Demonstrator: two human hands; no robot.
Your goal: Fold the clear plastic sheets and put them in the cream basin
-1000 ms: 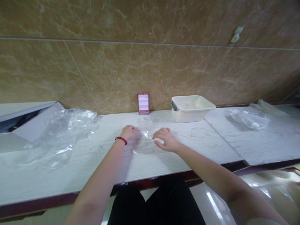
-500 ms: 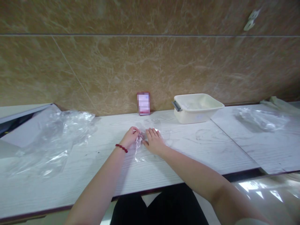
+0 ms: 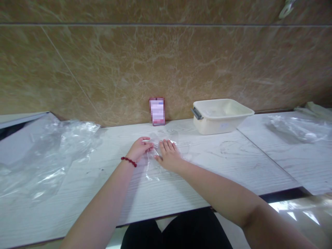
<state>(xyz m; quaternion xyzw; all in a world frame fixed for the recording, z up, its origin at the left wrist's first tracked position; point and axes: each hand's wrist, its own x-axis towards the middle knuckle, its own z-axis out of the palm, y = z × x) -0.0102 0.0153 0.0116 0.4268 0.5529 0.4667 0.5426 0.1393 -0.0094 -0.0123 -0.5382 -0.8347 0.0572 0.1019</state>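
A clear plastic bag (image 3: pixel 153 169) lies flat on the white wood-grain table in front of me. My right hand (image 3: pixel 169 155) rests palm down on it, fingers stretched out and thumb apart. At the bag's left edge is my left hand (image 3: pixel 141 148), a red bead bracelet (image 3: pixel 129 161) around its wrist. Its fingers are parted, and the fingertips touch or almost touch the film. Part of the bag is hidden beneath my right hand.
Behind the bag, a phone (image 3: pixel 157 111) leans upright against the marbled wall. A cream plastic tub (image 3: pixel 220 125) with a grey handle stands right of it. Crumpled clear plastic (image 3: pixel 77 138) lies at left by a white box (image 3: pixel 23 145); more plastic (image 3: pixel 303 129) is at right.
My left hand's fingers have loosened from a pinch on the bag's edge and spread apart. My right hand stays flat on the bag. The view has shifted slightly.
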